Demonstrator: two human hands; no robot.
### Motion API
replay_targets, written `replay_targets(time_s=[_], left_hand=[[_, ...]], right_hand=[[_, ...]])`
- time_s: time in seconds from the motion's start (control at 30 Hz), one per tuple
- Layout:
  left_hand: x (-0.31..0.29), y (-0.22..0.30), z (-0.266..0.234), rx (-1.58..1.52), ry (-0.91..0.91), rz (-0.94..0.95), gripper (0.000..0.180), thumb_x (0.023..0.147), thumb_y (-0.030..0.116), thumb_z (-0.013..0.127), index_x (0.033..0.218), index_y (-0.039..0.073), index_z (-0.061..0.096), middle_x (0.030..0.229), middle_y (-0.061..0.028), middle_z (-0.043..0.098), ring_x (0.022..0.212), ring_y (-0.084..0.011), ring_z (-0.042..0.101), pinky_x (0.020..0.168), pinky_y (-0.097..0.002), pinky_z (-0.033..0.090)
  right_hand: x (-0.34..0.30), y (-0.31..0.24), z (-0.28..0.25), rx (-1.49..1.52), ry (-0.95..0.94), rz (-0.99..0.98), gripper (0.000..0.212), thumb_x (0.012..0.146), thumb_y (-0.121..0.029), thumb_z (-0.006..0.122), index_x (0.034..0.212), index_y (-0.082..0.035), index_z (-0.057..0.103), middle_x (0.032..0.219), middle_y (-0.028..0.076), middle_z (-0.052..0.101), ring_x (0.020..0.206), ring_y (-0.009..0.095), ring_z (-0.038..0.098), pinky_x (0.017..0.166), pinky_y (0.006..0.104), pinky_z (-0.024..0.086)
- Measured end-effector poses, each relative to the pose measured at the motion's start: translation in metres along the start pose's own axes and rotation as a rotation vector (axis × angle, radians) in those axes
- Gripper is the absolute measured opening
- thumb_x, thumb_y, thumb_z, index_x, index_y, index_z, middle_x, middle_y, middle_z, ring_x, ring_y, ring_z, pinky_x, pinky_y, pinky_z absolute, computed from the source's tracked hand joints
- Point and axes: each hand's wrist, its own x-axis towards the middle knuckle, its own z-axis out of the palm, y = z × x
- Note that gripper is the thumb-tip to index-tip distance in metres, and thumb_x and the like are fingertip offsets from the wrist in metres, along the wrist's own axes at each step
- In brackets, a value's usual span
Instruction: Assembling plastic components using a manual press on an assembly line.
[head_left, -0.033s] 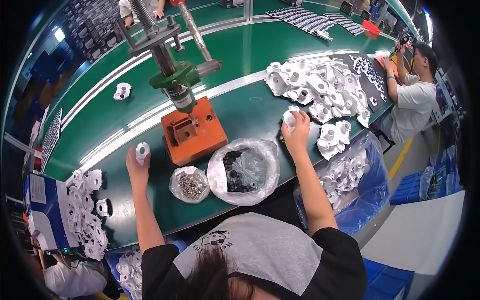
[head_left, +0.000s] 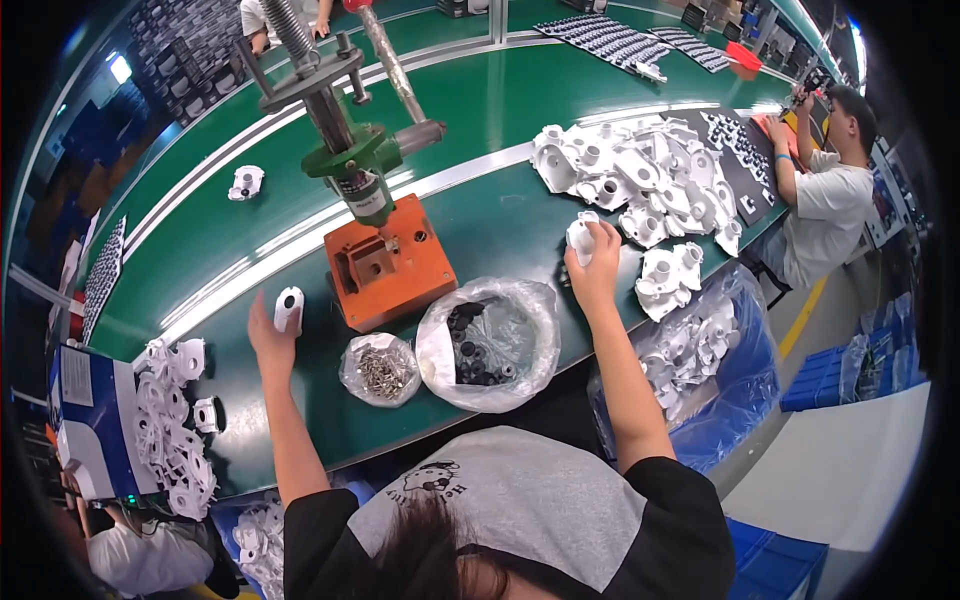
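My left hand, left of the press, holds a white plastic housing part with a dark hole in its upper end; its fingers are partly blurred. To the right, my right hand has its fingers round another white plastic housing part, just in front of the big heap of white housings. Between my hands stands a green hand press over an orange block fixture. Near me lie a small bag of metal pins or screws and a larger clear bag with black round parts.
More white housings are piled at the left beside a blue-and-white machine. One housing lies on the green belt. A lined blue bin of white parts stands lower right. A co-worker works at the far right.
The part in my left hand has turned and shows more of its length, and the fingers have shifted slightly left. My right hand has hardly moved.
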Motion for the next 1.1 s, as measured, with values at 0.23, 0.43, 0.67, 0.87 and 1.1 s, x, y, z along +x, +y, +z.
replay_targets(time_s=[0.23, 0.43, 0.67, 0.87, 1.1], left_hand=[[-0.022, -0.080, -0.113, 0.943, 0.145, -0.648, 0.069, 0.082, 0.056, 0.059, 0.140, 0.026, 0.038, 0.142, -0.0227, 0.034, 0.124, -0.0463, 0.039, 0.092, -0.0692, 0.029], [-0.075, -0.155, -0.093, 0.848, -0.178, -0.733, 0.048, 0.090, 0.051, 0.048, 0.132, 0.028, 0.047, 0.129, -0.0208, 0.044, 0.108, -0.0458, 0.048, 0.086, -0.0552, 0.044], [-0.054, -0.091, -0.097, 0.450, -0.045, -0.372, 0.035, 0.082, 0.034, 0.067, 0.109, 0.012, 0.059, 0.107, -0.0186, 0.054, 0.097, -0.0377, 0.053, 0.083, -0.0456, 0.044], [-0.043, -0.006, -0.099, -1.024, -0.024, -0.379, 0.042, 0.095, 0.036, 0.051, 0.120, 0.001, 0.052, 0.111, -0.0100, 0.058, 0.099, -0.0193, 0.057, 0.082, -0.0345, 0.052], [-0.032, 0.191, -0.051, -1.687, -0.439, -0.603, 0.056, 0.102, 0.043, 0.023, 0.126, -0.003, 0.047, 0.121, -0.0155, 0.058, 0.112, -0.0288, 0.058, 0.098, -0.0386, 0.045]], right_hand=[[0.001, 0.006, -0.002, 0.121, 0.036, -0.040, 0.054, 0.071, -0.014, 0.068, 0.119, -0.001, 0.049, 0.122, 0.020, 0.046, 0.109, 0.037, 0.049, 0.093, 0.0431, 0.041], [0.003, 0.002, -0.001, 0.091, 0.000, -0.043, 0.050, 0.071, -0.010, 0.067, 0.117, -0.001, 0.049, 0.119, 0.017, 0.048, 0.109, 0.033, 0.049, 0.095, 0.0392, 0.041], [0.000, 0.002, -0.001, 0.184, 0.046, -0.046, 0.054, 0.071, -0.012, 0.069, 0.120, -0.001, 0.047, 0.118, 0.016, 0.048, 0.110, 0.032, 0.049, 0.095, 0.0385, 0.041], [-0.010, -0.046, -0.013, 0.612, -0.162, 0.074, 0.066, 0.077, -0.014, 0.070, 0.133, 0.000, 0.040, 0.125, 0.014, 0.051, 0.113, 0.022, 0.052, 0.096, 0.0323, 0.041], [-0.061, -0.160, -0.037, 1.045, -0.573, -0.109, 0.079, 0.072, -0.014, 0.075, 0.137, 0.000, 0.033, 0.130, 0.013, 0.043, 0.119, 0.023, 0.046, 0.102, 0.0339, 0.037]])
